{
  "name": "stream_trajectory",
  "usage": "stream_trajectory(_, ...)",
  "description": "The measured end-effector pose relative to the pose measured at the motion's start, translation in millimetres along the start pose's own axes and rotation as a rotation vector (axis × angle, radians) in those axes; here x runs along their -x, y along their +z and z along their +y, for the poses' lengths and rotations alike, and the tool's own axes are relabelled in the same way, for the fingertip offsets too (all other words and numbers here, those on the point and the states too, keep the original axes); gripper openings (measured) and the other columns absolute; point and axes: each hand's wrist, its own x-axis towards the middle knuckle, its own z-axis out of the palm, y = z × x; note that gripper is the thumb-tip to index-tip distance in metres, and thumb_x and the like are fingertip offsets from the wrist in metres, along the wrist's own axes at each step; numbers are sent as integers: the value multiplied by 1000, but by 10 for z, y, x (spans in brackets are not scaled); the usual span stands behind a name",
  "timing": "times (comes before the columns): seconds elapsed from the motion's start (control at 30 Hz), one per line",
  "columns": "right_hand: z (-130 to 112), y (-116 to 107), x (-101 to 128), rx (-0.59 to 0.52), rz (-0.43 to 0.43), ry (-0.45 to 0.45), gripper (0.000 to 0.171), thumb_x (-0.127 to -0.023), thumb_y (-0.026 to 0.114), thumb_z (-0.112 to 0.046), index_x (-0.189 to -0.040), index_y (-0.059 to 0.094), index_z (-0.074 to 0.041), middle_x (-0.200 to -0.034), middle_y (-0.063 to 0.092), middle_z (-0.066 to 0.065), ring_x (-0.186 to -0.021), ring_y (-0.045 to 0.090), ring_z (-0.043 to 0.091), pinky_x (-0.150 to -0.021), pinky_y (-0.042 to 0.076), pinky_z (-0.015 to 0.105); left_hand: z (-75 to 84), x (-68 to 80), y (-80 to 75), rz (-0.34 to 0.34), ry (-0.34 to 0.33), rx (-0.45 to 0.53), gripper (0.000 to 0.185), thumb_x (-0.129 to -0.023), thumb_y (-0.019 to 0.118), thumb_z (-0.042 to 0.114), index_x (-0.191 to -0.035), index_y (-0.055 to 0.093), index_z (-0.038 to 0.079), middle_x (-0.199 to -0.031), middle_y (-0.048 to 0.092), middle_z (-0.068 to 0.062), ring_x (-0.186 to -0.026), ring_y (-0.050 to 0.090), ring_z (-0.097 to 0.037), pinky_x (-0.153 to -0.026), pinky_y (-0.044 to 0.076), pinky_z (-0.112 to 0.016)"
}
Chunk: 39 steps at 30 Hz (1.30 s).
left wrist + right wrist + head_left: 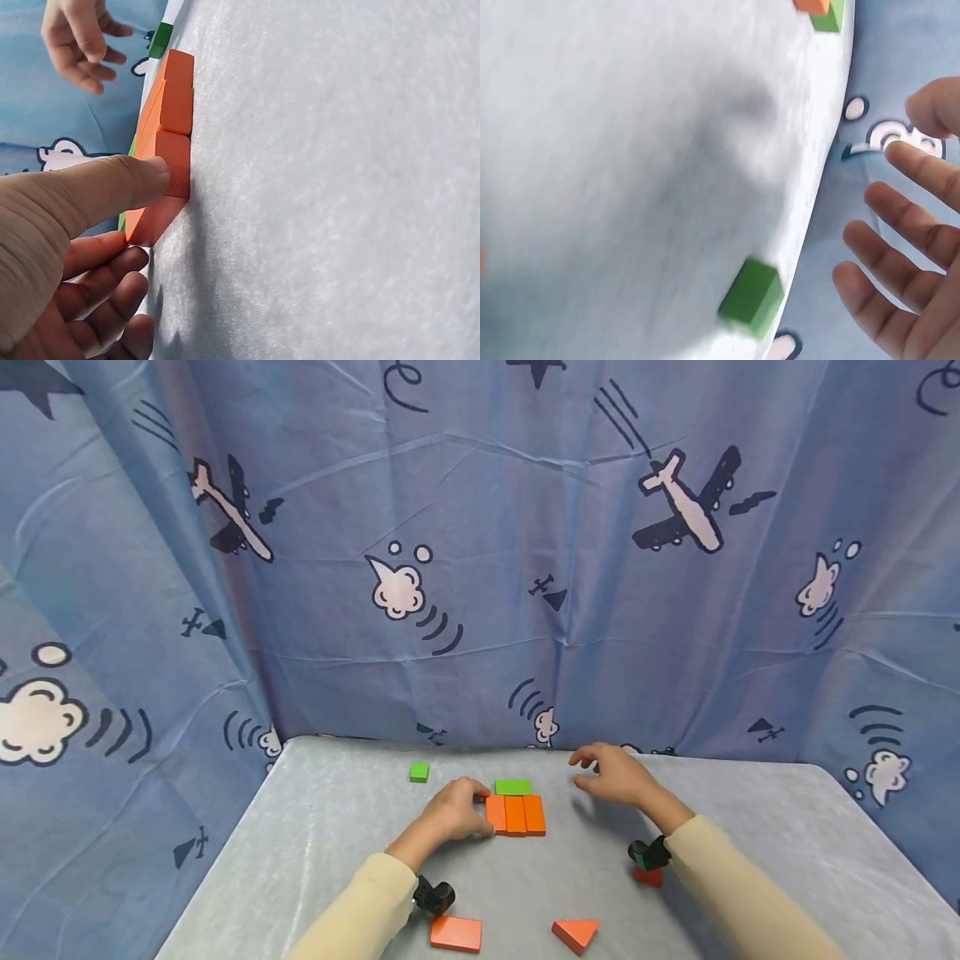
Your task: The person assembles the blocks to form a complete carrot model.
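Three orange blocks lie side by side in a row. A green block sits along their far edge. My left hand pinches the leftmost orange block, with the thumb on its near end and the forefinger at its far left corner. To the right of the row, my right hand hovers above the table, fingers spread and slightly bent, holding nothing. Below it in the right wrist view stands another green block, which the right hand and arm hide in the head view.
A small green cube lies at the back left. Nearer the front are an orange-red rectangular block and a red triangular block. Another red block is partly covered by the right wrist camera. A blue patterned curtain hangs behind the table.
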Motion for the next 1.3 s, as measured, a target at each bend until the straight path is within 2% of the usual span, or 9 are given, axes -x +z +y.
stream_trajectory(0.33,279,-70,139,103,35,104,33,-85,67,-26,-113,67,-9,-109,63,16,-84,62,25,-66,51,42,-10,-3,-2,3,8,6,56,-66,86,20,-117,68,6,-111,68,-6,-106,61,-23,-94,49,-39)
stream_trajectory(0.6,485,-41,221,123,39,117,40,-80,72,-25,-112,66,-3,-106,65,20,-89,63,31,-72,53,48,-23,-21,8,-4,4,4,56,-66,87,21,-117,68,7,-113,68,-6,-107,61,-23,-94,49,-40)
stream_trajectory(0.9,575,-11,198,112,10,122,38,-80,73,-23,-110,67,0,-101,67,19,-86,64,29,-71,53,46,-19,-8,-4,-1,-7,16,56,-66,87,20,-117,68,7,-113,67,-6,-107,60,-23,-95,48,-40)
stream_trajectory(1.3,571,-11,177,90,-6,118,32,-79,74,-18,-105,69,0,-94,69,13,-80,63,22,-70,53,42,-16,-3,7,4,-7,23,55,-66,87,19,-117,68,6,-113,67,-7,-108,60,-24,-95,48,-40)
